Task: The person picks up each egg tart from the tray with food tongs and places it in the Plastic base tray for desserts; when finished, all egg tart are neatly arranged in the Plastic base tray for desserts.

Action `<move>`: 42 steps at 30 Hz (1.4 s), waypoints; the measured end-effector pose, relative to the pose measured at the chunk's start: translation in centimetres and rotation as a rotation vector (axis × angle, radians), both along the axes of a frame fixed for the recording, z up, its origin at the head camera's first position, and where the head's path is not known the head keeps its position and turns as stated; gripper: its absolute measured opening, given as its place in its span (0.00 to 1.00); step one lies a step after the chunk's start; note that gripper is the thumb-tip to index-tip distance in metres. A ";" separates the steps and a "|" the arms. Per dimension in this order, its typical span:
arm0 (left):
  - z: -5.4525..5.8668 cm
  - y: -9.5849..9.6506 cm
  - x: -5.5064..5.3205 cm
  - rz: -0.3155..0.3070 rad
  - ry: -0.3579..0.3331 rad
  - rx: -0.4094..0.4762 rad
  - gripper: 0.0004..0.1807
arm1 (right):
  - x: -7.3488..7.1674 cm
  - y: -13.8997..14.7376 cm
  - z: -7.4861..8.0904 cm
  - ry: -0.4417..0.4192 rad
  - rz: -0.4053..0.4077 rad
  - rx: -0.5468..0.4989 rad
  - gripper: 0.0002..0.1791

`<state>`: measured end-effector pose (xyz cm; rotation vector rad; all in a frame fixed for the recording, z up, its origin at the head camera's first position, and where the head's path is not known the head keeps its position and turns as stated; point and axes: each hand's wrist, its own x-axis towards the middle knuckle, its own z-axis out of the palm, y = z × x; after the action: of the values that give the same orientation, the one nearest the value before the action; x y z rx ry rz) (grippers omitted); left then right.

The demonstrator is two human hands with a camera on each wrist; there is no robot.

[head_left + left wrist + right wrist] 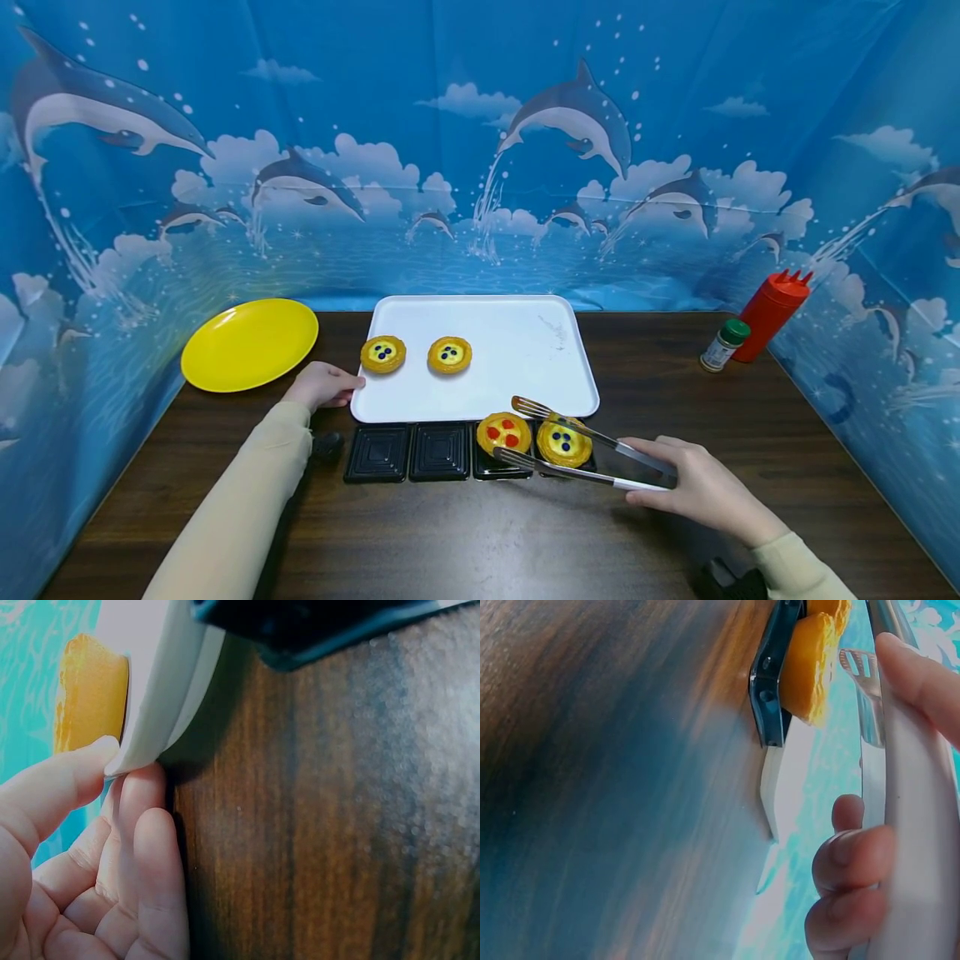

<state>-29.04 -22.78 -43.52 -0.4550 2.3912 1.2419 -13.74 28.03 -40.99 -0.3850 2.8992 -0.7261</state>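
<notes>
My left hand pinches the left rim of the white tray, thumb on top and fingers beneath in the left wrist view. On that tray sit two egg tarts with dark blue dots, one tart near the left rim and another tart beside it. My right hand grips metal tongs, whose arms are spread apart. Their tips reach over a tart with red pieces and a blue-dotted tart, both in black square holders. In the right wrist view the fingers curl round the tongs.
Two black square holders without tarts, one holder and its neighbour, continue the row in front of the tray. A yellow plate lies at the back left. At the back right stand a green-capped shaker and a red squeeze bottle.
</notes>
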 end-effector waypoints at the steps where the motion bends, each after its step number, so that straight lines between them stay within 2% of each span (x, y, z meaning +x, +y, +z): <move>1: 0.0 0.0 0.0 0.000 0.000 0.001 0.24 | 0.0 0.0 0.0 0.003 0.002 -0.002 0.36; 11: 0.0 0.0 0.0 -0.001 0.000 0.003 0.24 | -0.2 0.1 0.5 0.019 -0.011 -0.014 0.36; 18: 0.2 -0.1 0.0 0.001 -0.005 0.001 0.24 | -1.0 0.0 0.6 0.050 -0.010 -0.022 0.36; 28: -0.3 -0.3 -0.2 0.005 0.003 0.011 0.24 | -3.0 -0.4 0.7 0.053 -0.005 -0.034 0.36; 42: -0.1 -0.1 0.1 0.009 0.004 0.008 0.23 | -6.8 -1.2 0.3 0.080 0.038 -0.026 0.39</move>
<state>-28.96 -22.90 -43.62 -0.4620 2.3893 1.2566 -20.52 26.79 -40.67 -0.4810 2.9508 -0.7596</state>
